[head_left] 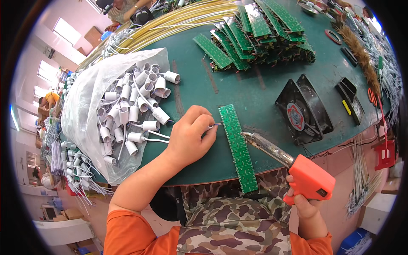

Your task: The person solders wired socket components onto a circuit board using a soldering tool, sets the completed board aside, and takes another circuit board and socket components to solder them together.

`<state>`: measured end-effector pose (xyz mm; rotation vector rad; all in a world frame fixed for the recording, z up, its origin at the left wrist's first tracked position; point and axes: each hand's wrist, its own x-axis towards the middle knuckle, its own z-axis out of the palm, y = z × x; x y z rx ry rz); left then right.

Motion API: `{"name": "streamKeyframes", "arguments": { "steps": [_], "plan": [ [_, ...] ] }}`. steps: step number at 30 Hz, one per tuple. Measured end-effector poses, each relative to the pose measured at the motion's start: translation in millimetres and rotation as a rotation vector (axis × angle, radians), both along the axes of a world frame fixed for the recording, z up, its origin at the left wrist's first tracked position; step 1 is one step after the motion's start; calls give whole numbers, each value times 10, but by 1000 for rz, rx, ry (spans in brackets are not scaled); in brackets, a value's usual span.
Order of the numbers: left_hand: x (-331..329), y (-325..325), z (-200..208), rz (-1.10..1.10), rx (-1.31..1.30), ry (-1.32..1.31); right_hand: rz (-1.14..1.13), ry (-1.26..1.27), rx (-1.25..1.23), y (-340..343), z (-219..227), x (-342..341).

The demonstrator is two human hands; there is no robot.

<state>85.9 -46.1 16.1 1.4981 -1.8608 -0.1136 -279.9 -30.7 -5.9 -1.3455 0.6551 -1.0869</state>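
A long green circuit board strip [239, 148] lies at the table's front edge, its near end reaching over the edge. My left hand [193, 134] is closed just left of it, pinching a thin wire [216, 124] whose tip points at the board's upper part. White leads run from under that hand to white cylindrical lamp holders [136, 137]. In my right hand [304, 206] is a soldering gun [312, 178] with a red body. Its metal tip is at the board's right edge; whether it touches cannot be told.
A clear plastic bag [85, 106] spills lamp holders at left. Stacked circuit boards [255, 34] stand at the back. A black fan [301, 110] and a black holder [352, 100] with a yellow tool sit right. Long yellow wires [170, 25] lie behind; other people [49, 100] sit farther off.
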Motion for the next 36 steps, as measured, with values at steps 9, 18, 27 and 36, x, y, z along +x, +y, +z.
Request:
{"name": "streamKeyframes", "arguments": {
  "steps": [9,18,27,36],
  "plan": [
    [-52,25,29,-35,-116,-142,43,40,-92,-59,-99,-28],
    [69,-216,46,13,-201,-233,38,119,-132,-125,-10,75],
    [163,-399,-41,-94,-24,-81,-33,274,-122,-310,256,470],
    [29,-155,23,-91,7,-156,23,316,-150,-329,63,173]
  ]
}}
